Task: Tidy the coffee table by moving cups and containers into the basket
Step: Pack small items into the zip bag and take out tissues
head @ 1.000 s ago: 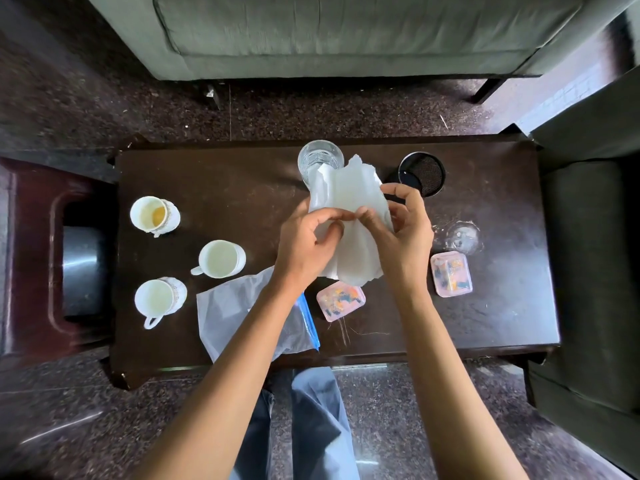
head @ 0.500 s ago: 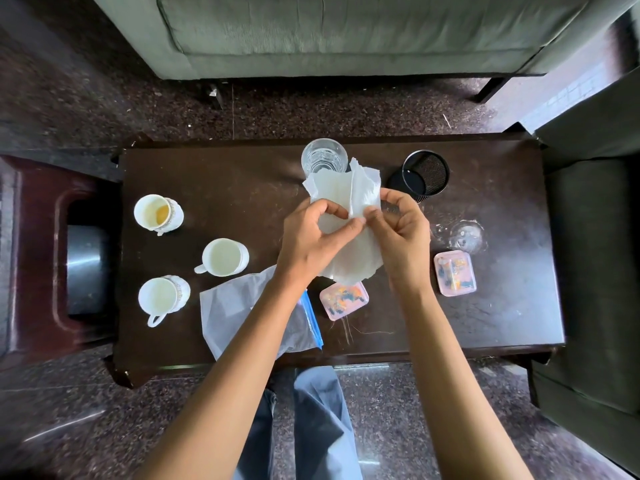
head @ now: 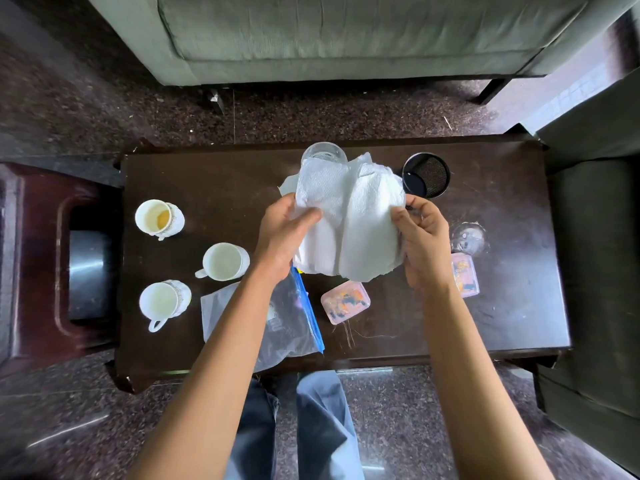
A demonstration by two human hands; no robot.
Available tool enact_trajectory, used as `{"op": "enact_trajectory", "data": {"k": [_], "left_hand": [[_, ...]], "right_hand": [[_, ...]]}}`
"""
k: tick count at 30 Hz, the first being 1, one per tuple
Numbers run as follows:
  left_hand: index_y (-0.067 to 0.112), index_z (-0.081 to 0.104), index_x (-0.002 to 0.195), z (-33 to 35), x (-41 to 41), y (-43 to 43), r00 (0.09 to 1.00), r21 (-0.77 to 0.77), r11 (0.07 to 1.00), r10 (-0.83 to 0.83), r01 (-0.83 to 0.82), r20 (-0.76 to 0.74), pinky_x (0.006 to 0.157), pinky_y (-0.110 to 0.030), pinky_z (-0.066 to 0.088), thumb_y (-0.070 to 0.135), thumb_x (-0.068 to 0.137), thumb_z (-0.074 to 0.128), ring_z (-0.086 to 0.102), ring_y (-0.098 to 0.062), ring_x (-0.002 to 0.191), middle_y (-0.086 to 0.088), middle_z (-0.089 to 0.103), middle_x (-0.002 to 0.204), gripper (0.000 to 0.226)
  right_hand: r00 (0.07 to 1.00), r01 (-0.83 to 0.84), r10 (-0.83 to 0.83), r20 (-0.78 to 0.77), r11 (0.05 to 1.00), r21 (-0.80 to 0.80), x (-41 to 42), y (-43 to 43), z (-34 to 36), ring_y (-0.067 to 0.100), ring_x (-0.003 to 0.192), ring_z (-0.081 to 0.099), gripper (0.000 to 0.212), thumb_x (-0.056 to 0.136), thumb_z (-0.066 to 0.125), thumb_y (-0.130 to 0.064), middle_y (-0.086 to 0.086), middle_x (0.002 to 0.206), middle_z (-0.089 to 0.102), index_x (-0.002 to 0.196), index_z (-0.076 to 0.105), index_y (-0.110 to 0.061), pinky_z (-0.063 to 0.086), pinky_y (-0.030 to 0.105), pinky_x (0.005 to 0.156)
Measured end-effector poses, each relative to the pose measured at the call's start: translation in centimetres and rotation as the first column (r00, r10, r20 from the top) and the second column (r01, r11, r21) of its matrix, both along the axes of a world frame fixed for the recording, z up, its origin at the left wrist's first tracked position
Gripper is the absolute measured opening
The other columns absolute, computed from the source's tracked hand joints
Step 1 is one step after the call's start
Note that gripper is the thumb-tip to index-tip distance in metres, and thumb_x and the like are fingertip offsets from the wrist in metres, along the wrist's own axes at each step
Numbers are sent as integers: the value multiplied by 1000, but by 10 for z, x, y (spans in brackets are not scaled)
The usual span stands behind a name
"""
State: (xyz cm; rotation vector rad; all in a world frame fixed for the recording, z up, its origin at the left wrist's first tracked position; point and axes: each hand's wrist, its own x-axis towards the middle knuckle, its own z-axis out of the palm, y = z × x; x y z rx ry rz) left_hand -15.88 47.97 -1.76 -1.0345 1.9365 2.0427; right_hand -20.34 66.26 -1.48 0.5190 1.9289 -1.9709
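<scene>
Both hands held a crumpled white embossed paper towel (head: pixel 349 223) above the middle of the dark polished wooden coffee table (head: pixel 502 306); its long axis ran from the table's near edge toward the far edge. The left hand (head: pixel 282 233) clasped its left side, thumb on top, and the right hand (head: pixel 424 237) pinched its right edge.

Three white ceramic cups stood toward the table's left end: one with yellowish dregs (head: pixel 157 220), a plain one (head: pixel 224 261) nearer the middle, and one (head: pixel 163 301) nearest the near edge, its handle pointing toward that edge.

A clear drinking glass (head: pixel 323 152) stood at the far edge, half hidden by the towel. A round black mesh holder (head: pixel 426 174) stood right of it.

Two pink translucent lidded boxes, one (head: pixel 345 302) and another (head: pixel 465 275), lay right of a clear zip bag with a blue seal (head: pixel 287 327). No writing could be read.
</scene>
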Motion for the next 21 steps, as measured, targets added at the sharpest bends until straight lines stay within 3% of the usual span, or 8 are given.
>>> {"op": "enact_trajectory", "data": {"k": [2,4,8,10,13,16,21], "left_hand": [[19,54,104,-2,2,3,999,-173,985,-36,29,-38,69,-18,48,15,76,71,61,-1,81,14,62,95,33],[19,44,110,-1,4,9,989,-400,916,-82,27,-121,67,-7,39,10,76,71,53,1,79,21,51,99,44],[21,63,91,-3,5,25,947,-633,769,-264,91,-184,72,0,34,1,79,66,51,-6,82,1,54,95,24],[22,72,85,-1,4,32,951,-628,769,-273,122,-149,70,3,35,5,82,65,52,-3,79,0,56,94,18],[21,72,90,4,2,38,963,-496,855,-241,153,-119,69,2,39,23,82,71,56,0,82,5,57,98,8],[23,69,91,8,2,39,968,-388,908,-217,154,-122,68,-3,45,42,76,76,58,3,91,4,62,103,25],[22,67,100,5,3,37,954,-429,875,-287,224,-89,64,2,43,50,72,75,57,-1,90,7,62,108,41]], "right_hand": [[1000,9,-9,-5,1000,13,0,0,0,15,79,65,21,94,59,-7,4,90,72,114,58,-1,54,31,70],[999,30,-29,-32,999,38,2,-3,2,14,73,65,22,93,60,-5,5,85,72,114,57,-1,55,29,66],[996,22,-14,-92,996,85,6,-10,6,18,70,68,22,88,66,-5,11,83,74,109,59,-6,57,33,66],[996,-10,13,-83,999,40,6,-13,9,18,70,70,21,87,69,-4,9,81,75,106,60,-4,58,32,67],[998,-49,45,-43,994,-98,7,-16,14,16,70,70,14,86,69,-4,4,78,76,98,63,-2,58,29,66],[999,-45,47,6,987,-156,8,-15,15,14,67,68,6,84,71,-8,3,74,74,87,67,-5,57,26,64],[992,-67,87,93,979,-193,9,-14,12,21,73,67,16,73,75,-25,7,77,73,79,71,-10,55,34,71]]}}
